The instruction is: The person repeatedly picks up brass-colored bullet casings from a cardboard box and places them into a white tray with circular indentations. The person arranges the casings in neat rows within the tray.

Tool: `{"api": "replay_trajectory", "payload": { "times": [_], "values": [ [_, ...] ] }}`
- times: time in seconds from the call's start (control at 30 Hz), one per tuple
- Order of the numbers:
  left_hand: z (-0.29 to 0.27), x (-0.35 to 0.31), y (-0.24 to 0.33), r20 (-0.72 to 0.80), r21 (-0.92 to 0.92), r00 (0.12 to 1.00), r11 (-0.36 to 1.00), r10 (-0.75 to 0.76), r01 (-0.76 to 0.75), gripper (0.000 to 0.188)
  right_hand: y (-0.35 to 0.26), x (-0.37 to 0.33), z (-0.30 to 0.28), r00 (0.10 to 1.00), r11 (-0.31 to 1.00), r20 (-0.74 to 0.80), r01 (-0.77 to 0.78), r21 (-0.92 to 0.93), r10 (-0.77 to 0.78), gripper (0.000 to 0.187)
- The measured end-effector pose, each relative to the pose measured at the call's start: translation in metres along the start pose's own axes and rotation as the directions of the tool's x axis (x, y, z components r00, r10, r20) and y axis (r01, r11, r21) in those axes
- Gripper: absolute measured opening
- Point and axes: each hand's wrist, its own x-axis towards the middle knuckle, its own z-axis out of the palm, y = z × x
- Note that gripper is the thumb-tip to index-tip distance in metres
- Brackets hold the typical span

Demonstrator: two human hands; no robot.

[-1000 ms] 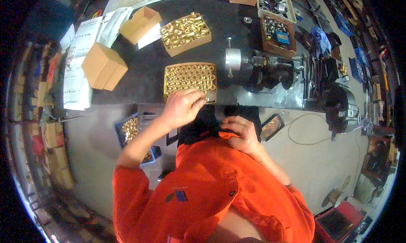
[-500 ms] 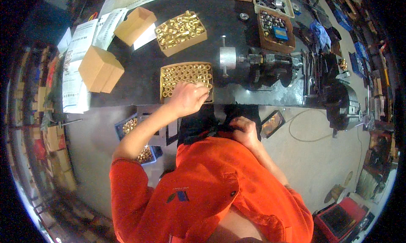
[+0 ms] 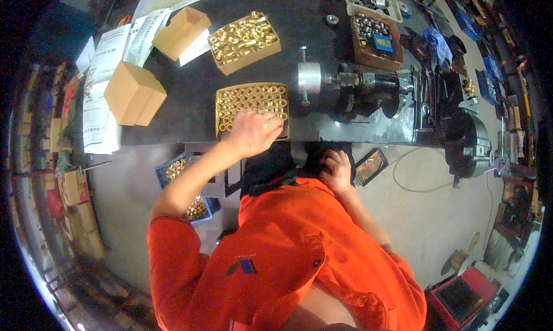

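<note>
My left hand (image 3: 255,134) reaches over the front of a shallow cardboard box (image 3: 218,107) near the bench's front edge. Brass fittings (image 3: 259,95) stand in the box in tight rows, their round ends up. The fingers are bent and drawn together at the box's right front, and their tips are hidden, so I cannot make out what is between them. Below the bench edge, my right hand (image 3: 337,168) rests on my dark trousers with fingers loosely curled and apart; nothing shows in it. Behind the rows is another cardboard box (image 3: 249,60) heaped with loose brass fittings.
Two cardboard boxes (image 3: 135,95) and printed sheets (image 3: 101,123) lie at the left. Right of the rows sits a geared machine with a metal cylinder (image 3: 309,77); beyond are a parts box (image 3: 377,59) and wrenches (image 3: 423,95). Blue bins (image 3: 199,216) of brass parts stand below the bench.
My right hand has loosened from a closed curl, its fingers now more apart. My left hand stays over the box with its fingers slightly shifted. The whole view has moved a little.
</note>
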Motion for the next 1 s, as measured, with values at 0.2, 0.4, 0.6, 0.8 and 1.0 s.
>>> {"api": "replay_trajectory", "payload": {
  "times": [0.2,0.4,0.6,0.8,1.0],
  "values": [
    [0.0,0.001,-0.002,0.044,-0.044,0.999,0.998,-0.032,0.034,0.013,0.006,0.006,0.006,0.993,0.994,-0.066,0.098,-0.045,-0.101,0.034],
    [-0.009,0.01,-0.008,0.165,-0.221,0.967,0.948,-0.195,0.229,0.019,0.007,0.005,0.008,0.995,0.997,-0.066,0.067,-0.023,-0.069,0.032],
    [-0.036,0.014,-0.043,0.001,-0.431,0.909,0.82,-0.418,0.377,0.012,0.008,0.005,0.008,0.999,1.0,-0.045,0.024,-0.02,-0.025,0.031],
    [-0.056,0.035,-0.111,-0.051,-0.4,0.845,0.786,-0.532,0.471,0.016,0.012,0.005,0.011,1.0,1.0,-0.028,0.014,-0.021,-0.014,0.032],
    [-0.05,0.078,-0.147,-0.15,-0.067,0.916,0.928,-0.372,0.366,0.019,0.012,0.007,0.013,0.997,0.999,-0.071,0.029,-0.031,-0.031,0.029]
  ]
}}
